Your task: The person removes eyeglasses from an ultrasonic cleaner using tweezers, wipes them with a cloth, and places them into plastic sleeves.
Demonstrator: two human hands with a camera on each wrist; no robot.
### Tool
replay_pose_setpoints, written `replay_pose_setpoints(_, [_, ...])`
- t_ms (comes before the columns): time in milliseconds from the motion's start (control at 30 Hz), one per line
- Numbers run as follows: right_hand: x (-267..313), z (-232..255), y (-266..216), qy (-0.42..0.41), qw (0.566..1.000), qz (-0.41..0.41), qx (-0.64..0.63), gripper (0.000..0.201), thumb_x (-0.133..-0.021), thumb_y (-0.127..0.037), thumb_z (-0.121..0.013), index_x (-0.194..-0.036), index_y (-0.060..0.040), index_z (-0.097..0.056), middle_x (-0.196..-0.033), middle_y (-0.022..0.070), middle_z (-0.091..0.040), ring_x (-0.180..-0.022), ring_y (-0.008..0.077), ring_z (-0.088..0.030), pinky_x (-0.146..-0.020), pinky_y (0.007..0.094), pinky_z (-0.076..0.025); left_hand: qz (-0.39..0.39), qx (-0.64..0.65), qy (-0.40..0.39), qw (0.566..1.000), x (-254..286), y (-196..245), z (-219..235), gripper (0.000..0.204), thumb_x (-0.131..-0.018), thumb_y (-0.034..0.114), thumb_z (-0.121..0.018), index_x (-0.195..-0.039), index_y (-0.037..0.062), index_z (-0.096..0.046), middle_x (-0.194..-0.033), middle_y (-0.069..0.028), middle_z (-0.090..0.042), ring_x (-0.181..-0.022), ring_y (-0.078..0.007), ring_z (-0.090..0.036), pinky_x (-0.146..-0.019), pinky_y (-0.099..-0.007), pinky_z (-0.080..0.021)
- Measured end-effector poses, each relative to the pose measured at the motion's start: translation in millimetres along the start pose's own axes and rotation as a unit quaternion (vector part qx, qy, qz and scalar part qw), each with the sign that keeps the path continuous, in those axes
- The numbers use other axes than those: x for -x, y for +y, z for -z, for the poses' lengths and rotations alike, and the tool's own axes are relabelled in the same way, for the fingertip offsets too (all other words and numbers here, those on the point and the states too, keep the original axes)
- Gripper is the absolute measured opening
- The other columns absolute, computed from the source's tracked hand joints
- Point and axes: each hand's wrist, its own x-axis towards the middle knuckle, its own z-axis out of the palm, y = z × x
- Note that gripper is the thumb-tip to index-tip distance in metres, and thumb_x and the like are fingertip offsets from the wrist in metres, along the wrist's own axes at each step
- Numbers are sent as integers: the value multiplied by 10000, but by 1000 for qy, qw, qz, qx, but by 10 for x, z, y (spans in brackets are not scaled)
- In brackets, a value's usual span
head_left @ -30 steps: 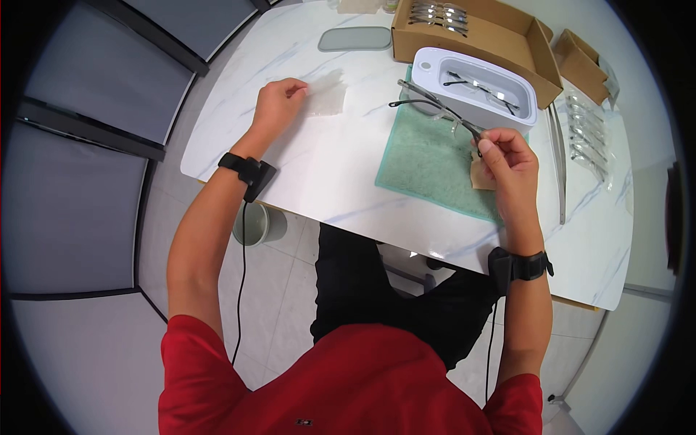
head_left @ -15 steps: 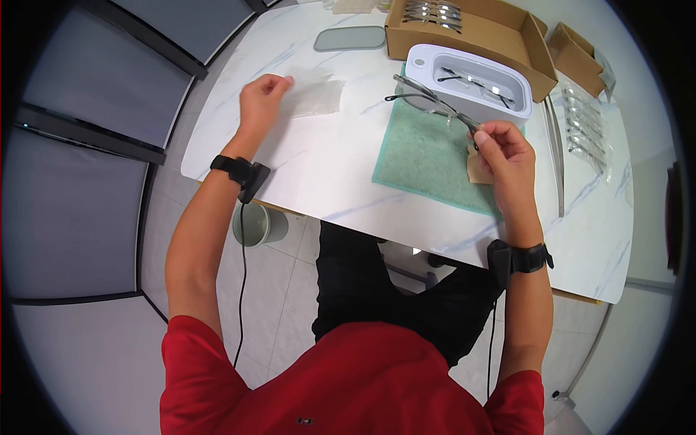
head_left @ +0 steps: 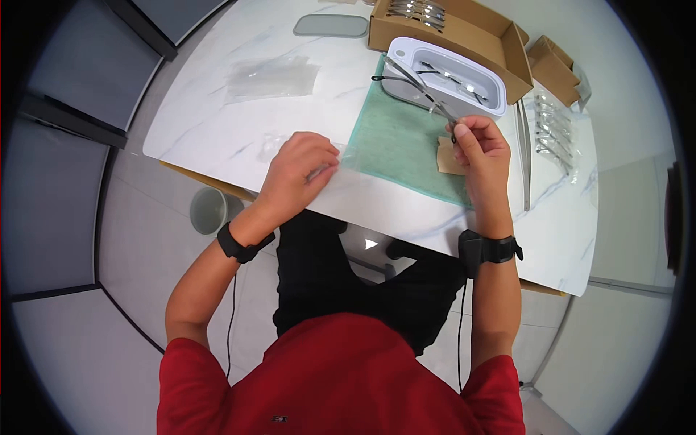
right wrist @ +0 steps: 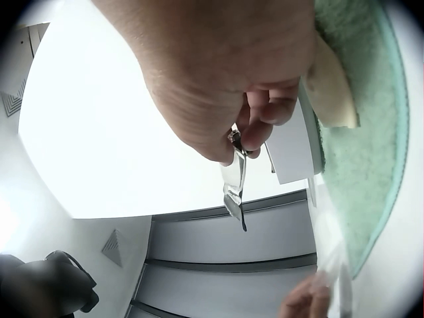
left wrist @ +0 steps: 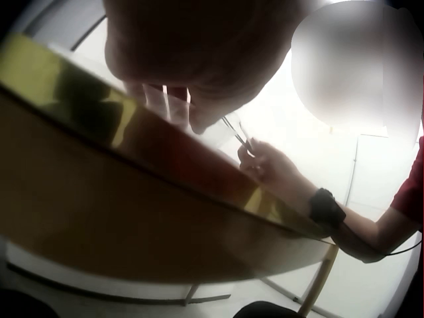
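The right hand (head_left: 487,163) pinches a pair of dark-framed glasses (head_left: 428,90) by one end, holding them raised above the green cloth (head_left: 395,138); the same glasses (right wrist: 233,192) hang from its fingertips in the right wrist view. Over the front of the table, the left hand (head_left: 299,174) has curled fingers on a thin clear plastic bag (head_left: 348,157), whose film also shows beside the left hand (right wrist: 306,299) in the right wrist view. A stack of clear bags (head_left: 272,78) lies farther back on the left.
Behind the cloth stands a white tub (head_left: 493,98) with glasses inside. An open cardboard box (head_left: 500,54) holds several glasses. Bagged glasses (head_left: 554,134) and long metal tweezers (head_left: 524,159) lie to the right. A tan piece (head_left: 448,157) rests on the cloth; a grey lid (head_left: 330,26) lies farther back.
The left hand has moved from the bag stack toward the front edge and right, now with a clear bag. The right hand still holds the glasses. The head view has shifted.
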Motion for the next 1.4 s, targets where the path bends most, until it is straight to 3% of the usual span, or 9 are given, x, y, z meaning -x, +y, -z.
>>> replay_pose_setpoints(233, [389,-42,-146,-11,998,-8,67,143,-926,-69,-738,-1034,-19,-657,-843,-12,-665,-714,28,-534,-634,189,-421,13,-37,57,998,-6,223,103,251,-738,65,-819,-943,36,-678,-1027,-100,-687,-1035,-321,-628,-896,-397,-505])
replay_pose_setpoints(300, [508,-33,-156,5,997,-18,77,139,-924,-58,-738,-1027,-16,-656,-832,-24,-643,-710,26,-528,-633,189,-414,10,-70,84,994,-89,312,41,304,-730,229,-855,-849,47,-643,-894,-88,-637,-900,-303,-606,-800,-412,-496])
replay_pose_setpoints(333, [561,-26,-155,22,996,-27,85,135,-921,-46,-739,-1021,-12,-655,-821,-37,-621,-706,24,-523,-632,188,-408,11,-69,85,994,-115,350,3,304,-730,229,-855,-849,47,-643,-894,-88,-637,-900,-303,-606,-800,-412,-496])
replay_pose_setpoints(400, [655,1,-141,30,994,-32,97,131,-922,-47,-739,-1018,-9,-657,-821,-40,-614,-706,22,-515,-636,186,-403,25,-165,24,986,-154,418,-80,296,-746,253,-850,-815,78,-621,-823,-59,-595,-810,-284,-583,-712,-412,-463])
replay_pose_setpoints(500, [774,25,-162,36,991,-35,122,125,-922,-43,-737,-1011,-5,-659,-821,-44,-605,-711,19,-500,-647,181,-398,40,-201,3,979,-177,442,-209,345,-745,307,-845,-741,92,-574,-750,-52,-536,-733,-265,-561,-655,-406,-446])
replay_pose_setpoints(700, [884,17,-118,25,989,-23,142,127,-916,-27,-734,-1018,-14,-659,-850,-40,-614,-744,19,-505,-688,176,-422,94,-179,-16,979,-145,463,-254,296,-761,239,-817,-708,77,-575,-752,-66,-546,-739,-275,-582,-632,-393,-479])
replay_pose_setpoints(1033, [944,-29,-38,15,989,-10,144,127,-914,-7,-721,-1020,-3,-651,-902,-4,-655,-784,41,-577,-730,194,-470,105,-143,-6,984,-77,455,-266,128,-792,89,-735,-761,34,-624,-799,-86,-598,-729,-270,-616,-653,-380,-510])
replay_pose_setpoints(1100, [983,-55,-56,24,989,-4,143,127,-910,-4,-722,-1014,-1,-650,-906,-4,-653,-781,43,-574,-731,196,-471,161,-49,-16,986,-71,487,-207,119,-799,65,-746,-783,19,-637,-814,-89,-628,-678,-241,-617,-640,-348,-509])
replay_pose_setpoints(1400, [1140,-269,-15,34,964,115,239,160,-836,39,-749,-955,-5,-652,-924,47,-655,-728,89,-593,-681,218,-491,231,88,4,969,-62,514,-125,120,-852,54,-746,-810,1,-648,-765,-18,-601,-641,-84,-494,-607,-247,-443])
